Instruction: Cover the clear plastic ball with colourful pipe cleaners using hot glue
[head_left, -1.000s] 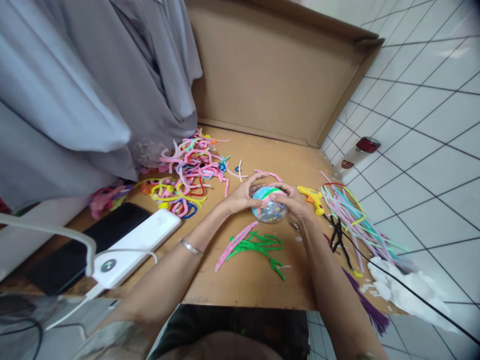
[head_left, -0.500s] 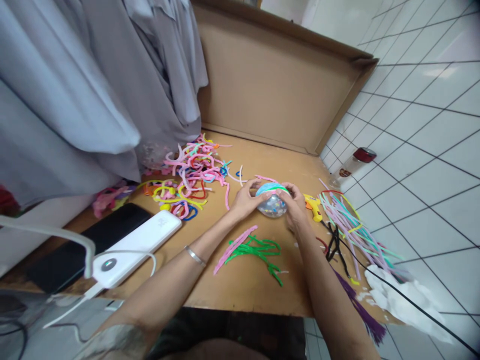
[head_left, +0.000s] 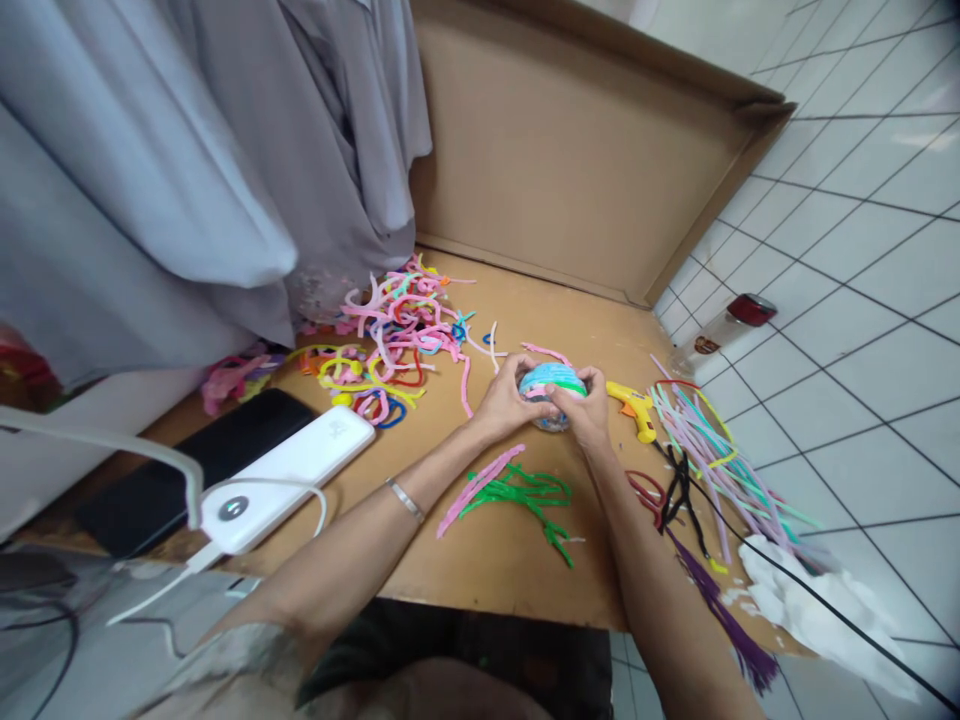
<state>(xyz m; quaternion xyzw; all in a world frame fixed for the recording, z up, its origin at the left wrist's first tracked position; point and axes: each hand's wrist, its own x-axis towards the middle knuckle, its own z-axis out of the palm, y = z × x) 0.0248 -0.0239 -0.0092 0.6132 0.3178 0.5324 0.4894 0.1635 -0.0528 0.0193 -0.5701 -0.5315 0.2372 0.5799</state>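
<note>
Both my hands are wrapped round a small clear ball (head_left: 553, 383) with blue, green and pink pipe cleaners coiled over its top. My left hand (head_left: 508, 400) cups its left side, fingers curled closed on it. My right hand (head_left: 591, 408) presses against its right side, fingers bent over the top. The ball sits just above the cardboard sheet (head_left: 487, 560). Loose green and pink pipe cleaners (head_left: 517, 493) lie right below my hands.
A tangle of coloured pipe cleaners (head_left: 390, 340) lies at the left, a straight bundle (head_left: 705, 445) and a yellow glue gun (head_left: 636, 407) at the right. A white power bank (head_left: 289, 470), black phone (head_left: 195, 470), a jar (head_left: 724, 327), white tissue (head_left: 810, 590) and grey cloth (head_left: 187, 160) surround the sheet.
My hands have closed in tighter round the ball and turned it, so more of the pipe-cleaner coil faces up and less clear surface shows. The camera view shifted slightly.
</note>
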